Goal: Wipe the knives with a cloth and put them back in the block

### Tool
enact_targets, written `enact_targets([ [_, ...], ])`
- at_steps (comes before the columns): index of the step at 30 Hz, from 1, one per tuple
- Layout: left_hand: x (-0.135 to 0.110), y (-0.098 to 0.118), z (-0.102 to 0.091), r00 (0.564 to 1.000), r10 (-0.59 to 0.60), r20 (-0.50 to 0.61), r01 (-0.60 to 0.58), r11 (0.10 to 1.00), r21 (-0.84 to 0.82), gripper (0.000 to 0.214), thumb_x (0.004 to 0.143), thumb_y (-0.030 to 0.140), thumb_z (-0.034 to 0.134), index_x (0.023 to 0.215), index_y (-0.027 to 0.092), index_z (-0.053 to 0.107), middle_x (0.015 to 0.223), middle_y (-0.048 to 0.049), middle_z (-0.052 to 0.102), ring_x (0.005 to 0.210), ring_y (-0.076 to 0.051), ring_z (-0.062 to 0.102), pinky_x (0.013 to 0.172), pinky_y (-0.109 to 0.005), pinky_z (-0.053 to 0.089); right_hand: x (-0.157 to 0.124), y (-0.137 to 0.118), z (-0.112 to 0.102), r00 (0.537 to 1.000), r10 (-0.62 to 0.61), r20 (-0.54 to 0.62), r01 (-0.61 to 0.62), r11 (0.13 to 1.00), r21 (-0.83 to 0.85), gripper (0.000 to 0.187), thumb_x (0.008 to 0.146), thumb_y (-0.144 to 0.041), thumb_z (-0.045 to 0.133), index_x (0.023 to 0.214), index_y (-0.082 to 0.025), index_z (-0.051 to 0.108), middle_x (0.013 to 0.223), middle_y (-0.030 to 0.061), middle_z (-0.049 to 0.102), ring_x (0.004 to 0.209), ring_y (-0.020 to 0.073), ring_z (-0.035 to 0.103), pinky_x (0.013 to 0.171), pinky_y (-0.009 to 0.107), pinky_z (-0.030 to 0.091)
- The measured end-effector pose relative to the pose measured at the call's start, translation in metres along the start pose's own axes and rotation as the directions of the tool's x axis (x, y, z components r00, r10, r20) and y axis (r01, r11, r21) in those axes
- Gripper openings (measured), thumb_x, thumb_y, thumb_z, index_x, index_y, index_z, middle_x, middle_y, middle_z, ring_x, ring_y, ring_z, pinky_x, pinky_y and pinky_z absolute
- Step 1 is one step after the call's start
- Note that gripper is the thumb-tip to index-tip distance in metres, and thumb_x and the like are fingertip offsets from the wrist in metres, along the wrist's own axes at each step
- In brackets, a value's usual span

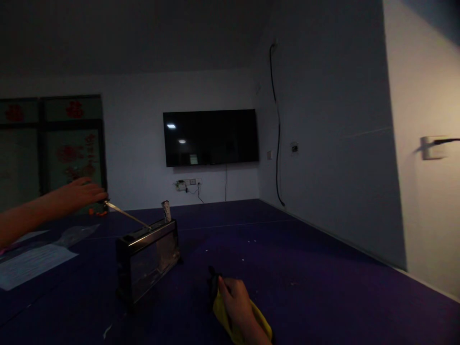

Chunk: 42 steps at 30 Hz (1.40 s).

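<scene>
On the left, my left hand [84,190] closes its fingertips on the end of a thin metal rod [127,215]. The rod slopes down to the top of a black and silver box [153,263] with see-through-looking sides, standing upright on the purple table. Whether the rod is fixed to the box or only touches it, I cannot tell. A short pale, speckled roll [166,211] sticks up from the box's far end. My right hand [235,299] pinches a yellow cloth [223,316] near the front, with a dark piece [212,287] at its tip.
Printed paper [39,263] and a clear plastic bag [77,235] lie on the purple table [305,287] at the left. Small orange bits [97,212] sit behind them. Several white scraps dot the middle. A wall runs along the right; a television [211,138] hangs at the back.
</scene>
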<state>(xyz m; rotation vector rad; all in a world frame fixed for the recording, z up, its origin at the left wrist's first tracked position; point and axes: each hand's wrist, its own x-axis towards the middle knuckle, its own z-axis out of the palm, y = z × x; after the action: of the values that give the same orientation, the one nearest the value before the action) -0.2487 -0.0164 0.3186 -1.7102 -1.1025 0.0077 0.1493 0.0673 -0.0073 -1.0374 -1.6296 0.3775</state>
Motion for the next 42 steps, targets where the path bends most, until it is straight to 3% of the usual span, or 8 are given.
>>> enact_targets([
  [4, 0.038, -0.010, 0.010, 0.982, 0.161, 0.102, -0.174, 0.975, 0.139, 0.052, 0.080, -0.007, 0.022, 0.100, 0.013, 0.066, 0.098, -0.0091, 0.069, 0.096, -0.018, 0.058, 0.100, -0.043, 0.030, -0.001, 0.002, 0.001, 1.000, -0.014, 0.003, 0.014, 1.000, -0.008, 0.065, 0.085, -0.066, 0.029, 0.047, -0.017, 0.050, 0.047, -0.0007, 0.044, 0.046, 0.0127, 0.041, 0.044, 0.025, 0.021],
  [11, 0.107, 0.036, 0.018, 0.979, 0.167, -0.115, -0.142, 0.971, 0.194, 0.046, 0.087, 0.000, 0.022, 0.083, 0.013, 0.066, 0.080, -0.0054, 0.066, 0.090, -0.016, 0.058, 0.106, -0.041, 0.026, -0.005, 0.005, 0.006, 0.998, -0.046, 0.039, 0.048, 0.997, -0.057, 0.065, 0.088, -0.062, 0.027, 0.048, -0.017, 0.053, 0.046, -0.0003, 0.046, 0.045, 0.0124, 0.042, 0.045, 0.025, 0.021],
  [16, 0.132, 0.062, 0.033, 0.971, 0.144, -0.191, -0.110, 0.977, 0.180, 0.034, 0.083, 0.000, 0.033, 0.077, 0.014, 0.064, 0.077, -0.0074, 0.066, 0.092, -0.018, 0.057, 0.107, -0.040, 0.027, -0.008, 0.002, 0.008, 0.996, -0.054, 0.071, 0.063, 0.989, -0.132, 0.060, 0.089, -0.056, 0.029, 0.045, -0.018, 0.047, 0.043, -0.0018, 0.041, 0.042, 0.0111, 0.039, 0.045, 0.026, 0.018],
  [19, 0.132, 0.064, 0.051, 0.968, 0.138, -0.210, -0.116, 0.987, 0.113, 0.032, 0.082, 0.000, 0.036, 0.077, 0.014, 0.065, 0.076, -0.0079, 0.065, 0.092, -0.019, 0.057, 0.106, -0.040, 0.029, -0.010, 0.000, 0.008, 0.994, -0.058, 0.087, 0.073, 0.982, -0.175, 0.058, 0.089, -0.053, 0.029, 0.045, -0.019, 0.046, 0.044, -0.0015, 0.041, 0.042, 0.0115, 0.040, 0.045, 0.026, 0.018],
  [23, 0.116, 0.069, 0.079, 0.979, 0.148, -0.137, -0.141, 0.988, 0.056, 0.030, 0.078, -0.001, 0.042, 0.072, 0.016, 0.065, 0.069, -0.0062, 0.065, 0.080, -0.019, 0.059, 0.102, -0.041, 0.034, -0.011, -0.001, 0.009, 0.992, -0.064, 0.110, 0.087, 0.973, -0.216, 0.057, 0.091, -0.049, 0.030, 0.047, -0.019, 0.050, 0.046, -0.0007, 0.046, 0.045, 0.0117, 0.042, 0.046, 0.026, 0.020],
  [28, 0.095, 0.092, 0.101, 0.987, 0.148, -0.059, -0.150, 0.988, -0.033, 0.029, 0.075, -0.003, 0.045, 0.070, 0.016, 0.066, 0.068, -0.0071, 0.067, 0.075, -0.019, 0.061, 0.099, -0.043, 0.037, -0.010, -0.001, 0.011, 0.989, -0.055, 0.140, 0.090, 0.960, -0.263, 0.054, 0.092, -0.043, 0.033, 0.049, -0.018, 0.054, 0.047, -0.0003, 0.049, 0.045, 0.0116, 0.045, 0.047, 0.025, 0.020],
  [37, 0.081, 0.130, 0.124, 0.984, 0.176, 0.019, -0.170, 0.967, -0.188, 0.034, 0.075, -0.004, 0.043, 0.061, 0.019, 0.064, 0.061, -0.0036, 0.064, 0.068, -0.017, 0.060, 0.103, -0.036, 0.034, -0.012, -0.008, 0.006, 0.963, -0.083, 0.256, 0.170, 0.926, -0.338, 0.046, 0.093, -0.031, 0.036, 0.057, -0.018, 0.062, 0.054, 0.0015, 0.060, 0.049, 0.0128, 0.054, 0.047, 0.025, 0.025],
  [42, 0.080, 0.134, 0.111, 0.986, 0.165, -0.003, -0.160, 0.946, -0.281, 0.036, 0.076, -0.003, 0.041, 0.060, 0.020, 0.063, 0.064, -0.0042, 0.065, 0.072, -0.017, 0.061, 0.106, -0.035, 0.030, -0.014, -0.008, 0.005, 0.954, -0.102, 0.283, 0.206, 0.906, -0.371, 0.045, 0.093, -0.028, 0.036, 0.060, -0.018, 0.064, 0.057, 0.0021, 0.063, 0.051, 0.0127, 0.057, 0.047, 0.024, 0.027],
])
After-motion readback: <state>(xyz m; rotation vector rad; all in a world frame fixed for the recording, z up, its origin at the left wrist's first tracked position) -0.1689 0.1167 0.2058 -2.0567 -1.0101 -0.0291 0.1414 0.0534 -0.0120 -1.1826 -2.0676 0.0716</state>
